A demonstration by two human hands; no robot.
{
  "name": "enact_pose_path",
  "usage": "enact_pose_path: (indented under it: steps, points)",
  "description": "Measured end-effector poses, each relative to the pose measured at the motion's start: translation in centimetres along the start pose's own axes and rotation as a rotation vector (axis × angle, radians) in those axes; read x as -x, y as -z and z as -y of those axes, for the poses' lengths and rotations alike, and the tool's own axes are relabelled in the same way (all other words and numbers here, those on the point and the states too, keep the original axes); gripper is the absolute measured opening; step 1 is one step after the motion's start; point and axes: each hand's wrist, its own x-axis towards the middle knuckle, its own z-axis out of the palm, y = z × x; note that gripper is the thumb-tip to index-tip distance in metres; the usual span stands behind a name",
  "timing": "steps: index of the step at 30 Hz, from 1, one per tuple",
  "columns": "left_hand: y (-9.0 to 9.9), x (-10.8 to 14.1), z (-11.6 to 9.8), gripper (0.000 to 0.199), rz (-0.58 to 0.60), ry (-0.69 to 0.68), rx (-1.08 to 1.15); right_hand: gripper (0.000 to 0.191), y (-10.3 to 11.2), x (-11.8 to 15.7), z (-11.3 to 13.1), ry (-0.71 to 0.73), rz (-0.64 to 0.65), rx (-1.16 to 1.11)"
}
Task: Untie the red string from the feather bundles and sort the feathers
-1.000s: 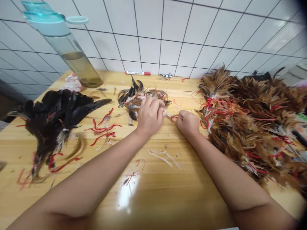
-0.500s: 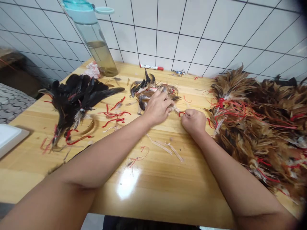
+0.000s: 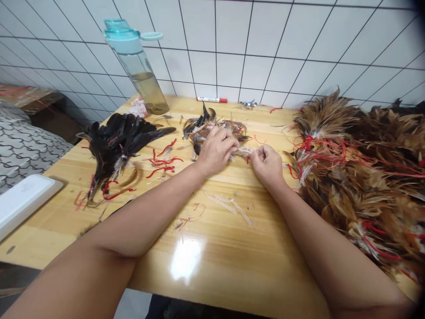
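On the wooden table, a pale, fluffy bundle of feathers [image 3: 244,152] stretches between my two hands. My left hand [image 3: 215,148] is curled over its left part, palm down, with most of the fingertips hidden. At the other end, my right hand [image 3: 268,165] pinches the pale tip between thumb and fingers. A bit of red string shows just beside the right fingertips. Behind and partly under my left hand lies a small heap of dark and brown loose feathers [image 3: 199,126], with red threads among them.
Black feather bundles [image 3: 122,133] lie left, beside red string pieces [image 3: 162,160]. Brown feather bundles [image 3: 348,186] pile up on the right. A water bottle [image 3: 146,79] and a red-capped marker [image 3: 211,100] stand and lie near the tiled wall. A white box-like object [image 3: 29,199] sits at the left edge.
My right hand has loosened from a tight fist into a pinch at the bundle's end. My left hand stays nearly in place. The camera view has shifted slightly.
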Motion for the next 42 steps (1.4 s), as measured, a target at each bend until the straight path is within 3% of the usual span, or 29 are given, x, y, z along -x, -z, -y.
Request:
enact_pose_path:
  steps: [6, 9, 14, 22, 28, 32, 38, 42]
  points:
    - [-0.2, 0.0, 0.6, 0.024, 0.013, 0.017, 0.019, 0.032, -0.2, 0.0, -0.3, 0.108, 0.038, -0.110]
    - [0.0, 0.0, 0.9, 0.026, 0.015, 0.023, 0.021, 0.027, -0.3, -0.3, -0.6, 0.044, 0.054, -0.148]
    - [0.3, 0.1, 0.3, 0.028, -0.020, -0.011, 0.024, 0.016, -0.4, -0.7, -1.0, -0.082, -0.050, -0.144]
    - [-0.5, 0.2, 0.5, 0.013, 0.132, -0.090, 0.013, 0.019, -0.5, -0.4, -1.0, -0.025, -0.048, -0.102]
    - [0.1, 0.1, 0.1, 0.016, 0.054, -0.082, 0.040, 0.026, -0.3, 0.2, -0.4, 0.202, 0.034, 0.008]
    - [0.3, 0.0, 0.0, 0.017, 0.053, -0.095, 0.045, 0.027, -0.2, 0.7, 0.1, 0.334, 0.120, 0.216]
    - [0.2, -0.1, 0.3, 0.018, 0.017, -0.047, 0.037, 0.026, -0.1, 0.7, 0.4, 0.233, 0.227, 0.492]
    - [0.3, -0.3, 1.0, 0.017, -0.046, 0.099, 0.043, 0.024, 0.1, 0.6, 0.4, 0.199, 0.148, 0.453]
